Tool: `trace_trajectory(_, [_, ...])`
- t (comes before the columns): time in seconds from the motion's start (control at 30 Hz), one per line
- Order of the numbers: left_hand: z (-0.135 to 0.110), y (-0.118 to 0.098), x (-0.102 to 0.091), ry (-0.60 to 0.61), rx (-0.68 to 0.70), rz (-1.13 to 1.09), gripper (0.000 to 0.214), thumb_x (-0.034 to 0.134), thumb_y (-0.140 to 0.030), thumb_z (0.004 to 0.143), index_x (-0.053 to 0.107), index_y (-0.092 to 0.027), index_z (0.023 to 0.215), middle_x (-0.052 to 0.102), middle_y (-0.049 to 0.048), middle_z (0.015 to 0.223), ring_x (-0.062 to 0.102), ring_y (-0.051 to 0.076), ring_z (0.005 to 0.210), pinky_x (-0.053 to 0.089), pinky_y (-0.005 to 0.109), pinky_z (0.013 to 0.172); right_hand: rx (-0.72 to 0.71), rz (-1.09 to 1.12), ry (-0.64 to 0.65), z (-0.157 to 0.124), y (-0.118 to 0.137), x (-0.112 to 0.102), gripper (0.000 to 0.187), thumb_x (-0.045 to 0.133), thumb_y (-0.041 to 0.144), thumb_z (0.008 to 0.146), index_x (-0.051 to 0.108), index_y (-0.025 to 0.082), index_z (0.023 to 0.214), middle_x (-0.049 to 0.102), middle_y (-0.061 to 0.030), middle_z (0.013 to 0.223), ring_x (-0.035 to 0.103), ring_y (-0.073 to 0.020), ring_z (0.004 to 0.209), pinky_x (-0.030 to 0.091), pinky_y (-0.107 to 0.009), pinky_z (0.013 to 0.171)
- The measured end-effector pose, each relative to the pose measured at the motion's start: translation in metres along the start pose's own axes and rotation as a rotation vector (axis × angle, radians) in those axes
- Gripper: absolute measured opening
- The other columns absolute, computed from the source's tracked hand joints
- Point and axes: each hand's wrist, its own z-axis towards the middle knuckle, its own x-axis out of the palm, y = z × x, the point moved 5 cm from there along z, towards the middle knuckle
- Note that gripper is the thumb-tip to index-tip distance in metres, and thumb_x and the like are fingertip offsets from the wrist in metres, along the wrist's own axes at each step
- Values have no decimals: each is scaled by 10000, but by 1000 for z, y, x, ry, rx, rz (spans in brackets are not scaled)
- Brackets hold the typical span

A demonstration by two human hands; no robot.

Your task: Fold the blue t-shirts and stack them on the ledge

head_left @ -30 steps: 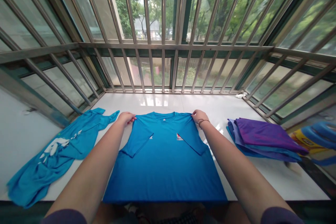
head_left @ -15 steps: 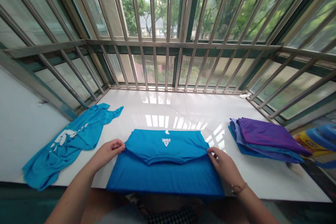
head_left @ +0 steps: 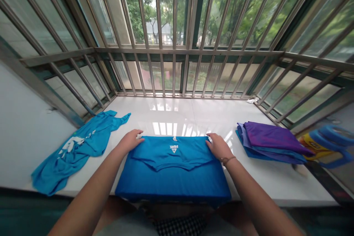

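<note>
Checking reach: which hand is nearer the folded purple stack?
Right. The right hand is at the folded blue T-shirt's corner facing the stack; the left hand is farther, at the shirt's opposite corner.

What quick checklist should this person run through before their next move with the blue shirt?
1. Blue shirt lies smooth: ok.
2. Left hand is at the shirt's far left corner: ok.
3. Right hand is at its far right corner: ok.
4. Both hands hold firmly: cannot tell.
5. Near edge sits within the white ledge: not ok, it seems to reach over the front.
6. Crumpled shirt and purple stack lie apart from it: ok.
</note>
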Motion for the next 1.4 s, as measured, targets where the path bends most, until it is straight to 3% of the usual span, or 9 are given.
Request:
trace_trajectory(0.1, [23, -10, 1, 168, 44, 71, 477, 811, -393, 674, 795, -221, 1118, 802, 67, 1036, 751, 288, 966, 531, 320, 822, -31, -77, 151, 23, 1, 8, 469, 652, 280, 1005, 630, 164, 1459, 658, -181, 1449, 626, -314, 1309, 469, -373, 1090])
trace_trajectory(0.3, [60, -11, -6, 296, 54, 80, 221, 875, -386, 551, 747, -243, 661, 708, -15, 639, 671, 226, 677, 423, 291, 638, -66, -102, 226, 59, -6, 5, 125, 733, 226, 962, 789, 194, 1070, 753, -114, 1135, 706, -253, 1069, 482, -301, 938])
trace_trajectory(0.57, [94, -25, -49, -43, 29, -20, 331, 740, -530, 775, 773, -234, 920, 776, 28, 902, 704, 234, 843, 477, 295, 721, 34, -108, -48, 91, -12, -47, 231, 578, 245, 1053, 721, 184, 1224, 672, -132, 1229, 670, -241, 1083, 489, -308, 912])
trace_trajectory(0.67, [75, -30, -64, -189, 73, -84, 342, 691, -532, 839, 777, -238, 992, 774, 28, 943, 706, 224, 822, 503, 303, 737, 7, -37, -220, 71, -9, -68, 225, 547, 272, 1063, 704, 202, 1210, 662, -115, 1222, 677, -235, 1030, 517, -316, 882])
trace_trajectory(0.8, [12, -23, -65, -347, 192, -157, 322, 689, -543, 889, 795, -250, 968, 770, 42, 964, 717, 235, 864, 558, 334, 816, -128, 135, -418, 2, -1, -75, 186, 538, 310, 1065, 689, 238, 1145, 678, -87, 1165, 695, -230, 954, 564, -343, 880])
trace_trajectory(0.93, [-69, 1, -26, -355, 281, -205, 295, 688, -526, 946, 800, -267, 1029, 767, 70, 1100, 727, 261, 1057, 583, 378, 977, -198, 154, -419, -81, 2, -40, 216, 516, 279, 1060, 674, 265, 1207, 684, -92, 1205, 703, -251, 1096, 587, -358, 942])
trace_trajectory(1.07, [-127, 22, 26, -186, 268, -159, 260, 629, -464, 976, 807, -280, 1023, 741, 85, 1218, 721, 279, 1156, 593, 417, 1038, -288, 67, -307, -132, -1, 10, 269, 491, 220, 1044, 699, 261, 1210, 718, -94, 1210, 718, -254, 1069, 604, -374, 921])
trace_trajectory(1.27, [-146, 13, 34, -106, 169, -133, 351, 606, -485, 966, 771, -278, 1196, 711, 107, 1377, 658, 320, 1320, 504, 488, 1185, -223, -18, -183, -139, -10, 27, 347, 494, 207, 1005, 746, 274, 1234, 730, -116, 1293, 698, -300, 1150, 581, -446, 985])
trace_trajectory(1.4, [-131, 8, 22, -111, -34, -192, 415, 586, -536, 934, 719, -269, 1223, 791, 97, 1200, 734, 314, 1154, 569, 441, 1058, -17, 60, -104, -128, -18, 15, 446, 462, 170, 949, 706, 287, 1303, 735, -104, 1283, 697, -293, 1159, 551, -433, 1032])
